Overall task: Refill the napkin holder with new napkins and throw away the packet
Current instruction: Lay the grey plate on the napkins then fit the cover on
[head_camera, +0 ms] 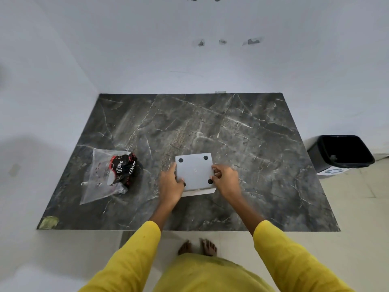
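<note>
The grey napkin holder (pixel 194 170) lies upside down near the front middle of the dark marble table (pixel 263 144), its flat base with black rubber feet facing up. A white edge shows under its near side. My left hand (pixel 170 184) grips its left edge and my right hand (pixel 226 179) grips its right edge. The clear plastic packet (pixel 105 178), crumpled, with black and red "Dove" print, lies on the table to the left, apart from both hands.
A black waste bin (pixel 341 152) stands on the floor off the table's right side. White walls close in behind and to the left. A scrap of yellowish tape (pixel 49 222) marks the table's front left corner. My bare feet (pixel 197 247) stand at the front edge.
</note>
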